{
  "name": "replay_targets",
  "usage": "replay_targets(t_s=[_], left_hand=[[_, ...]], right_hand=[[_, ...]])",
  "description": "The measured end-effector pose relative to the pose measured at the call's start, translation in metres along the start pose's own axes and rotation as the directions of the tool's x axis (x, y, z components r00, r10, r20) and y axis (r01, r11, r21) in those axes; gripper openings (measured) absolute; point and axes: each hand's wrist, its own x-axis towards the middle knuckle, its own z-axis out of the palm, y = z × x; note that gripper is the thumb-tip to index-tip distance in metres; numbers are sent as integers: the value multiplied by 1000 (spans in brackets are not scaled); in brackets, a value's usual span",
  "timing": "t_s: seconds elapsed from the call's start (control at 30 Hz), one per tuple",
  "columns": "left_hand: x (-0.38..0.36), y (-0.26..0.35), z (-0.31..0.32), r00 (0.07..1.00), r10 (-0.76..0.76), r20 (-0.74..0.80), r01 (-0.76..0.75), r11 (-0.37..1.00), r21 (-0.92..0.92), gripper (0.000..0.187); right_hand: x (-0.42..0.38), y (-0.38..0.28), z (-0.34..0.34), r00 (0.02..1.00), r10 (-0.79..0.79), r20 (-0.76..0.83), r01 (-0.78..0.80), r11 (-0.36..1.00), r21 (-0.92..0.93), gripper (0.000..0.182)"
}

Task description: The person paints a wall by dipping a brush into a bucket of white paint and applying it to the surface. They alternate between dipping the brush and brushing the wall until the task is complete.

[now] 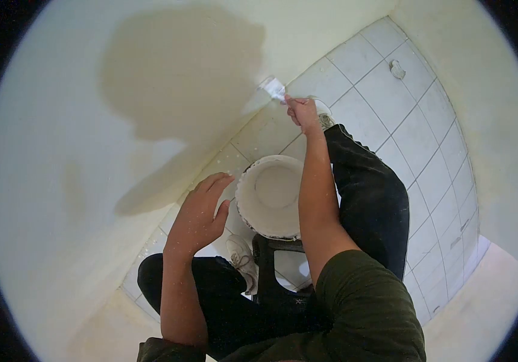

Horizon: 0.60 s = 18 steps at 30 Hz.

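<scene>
My right hand [303, 113] is closed around the handle of a paintbrush [273, 88]. Its wide white head is at the foot of the pale wall [48, 120], close to where the wall meets the tiled floor. My left hand [202, 211] holds nothing; its fingers are stretched out, with the thumb apart, just left of a round basin [247, 211]. White splashes and dark chipped spots mark the basin's rim, and its inside is coated off-white. Small white specks dot my left hand and forearm.
A dark stool [265, 265] stands between my legs, right behind the basin. My shoes [243, 263] rest on the white floor tiles [373, 108]. Toward the far right wall lies a small pale lump [397, 69]. My shadow falls across the left wall.
</scene>
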Motion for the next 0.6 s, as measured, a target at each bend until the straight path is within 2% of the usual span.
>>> replay_targets(t_s=[0.07, 0.17, 0.27, 0.37, 0.47, 0.57, 0.6], left_hand=[[-2, 2, 0, 1000, 16, -14, -15, 1000, 18, 46], [-3, 4, 0, 1000, 25, -10, -24, 999, 28, 45], [-4, 6, 0, 1000, 24, -9, -23, 999, 27, 45], [-4, 8, 0, 1000, 20, -16, -20, 1000, 18, 44], [-3, 4, 0, 1000, 25, -3, -25, 1000, 12, 44], [-2, 4, 0, 1000, 17, 7, -17, 1000, 9, 44], [-2, 2, 1, 1000, 15, 11, -16, 1000, 4, 44]], right_hand=[[-16, -36, 1, 994, -101, 37, 98, 993, 69, 35], [-26, -73, -1, 938, -279, 204, 230, 945, 233, 32], [-27, -85, 3, 818, -465, 339, 228, 803, 551, 33], [-24, -95, 15, 937, -282, 208, 232, 945, 232, 32], [-16, -72, 20, 978, -119, 170, 109, 992, 68, 33], [-6, -34, 16, 991, -19, 134, 16, 1000, 26, 36], [-3, -20, 15, 993, 62, 99, -63, 998, 0, 37]])
